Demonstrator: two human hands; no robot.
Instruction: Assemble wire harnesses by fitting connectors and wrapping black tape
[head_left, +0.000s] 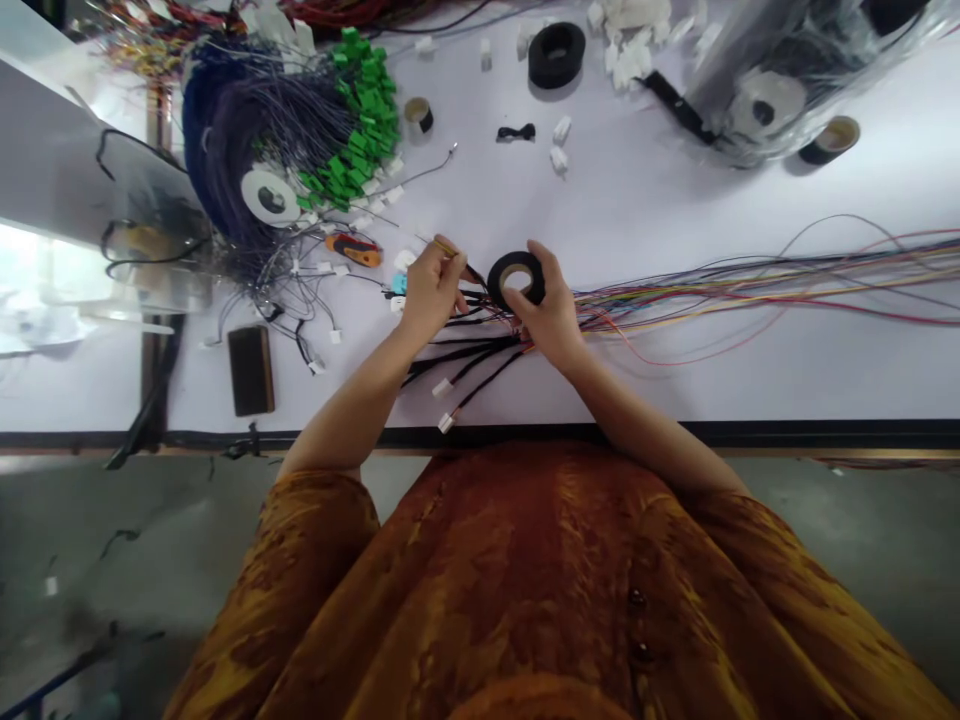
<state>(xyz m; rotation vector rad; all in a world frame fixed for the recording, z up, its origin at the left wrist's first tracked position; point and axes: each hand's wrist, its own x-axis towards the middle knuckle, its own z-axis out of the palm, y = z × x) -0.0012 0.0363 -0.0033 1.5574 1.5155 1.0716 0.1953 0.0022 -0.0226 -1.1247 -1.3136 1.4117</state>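
My right hand grips a roll of black tape with a pale core, its thumb at the hole and fingers around the outer edge. Just left of it, my left hand is closed in a pinch on thin wires that lead toward the roll; the exact grip is partly hidden. Beneath both hands lies a wire harness, its coloured loose wires stretching right. Black-wrapped branches fan out to the left, some ending in white connectors. A blue connector sits beside my left hand.
Left of my hands are an orange cutter, a dark rectangular block and a coil of wires with green connectors. Farther back are another black tape roll, white connectors and a plastic-wrapped bundle. The table's dark edge runs before me.
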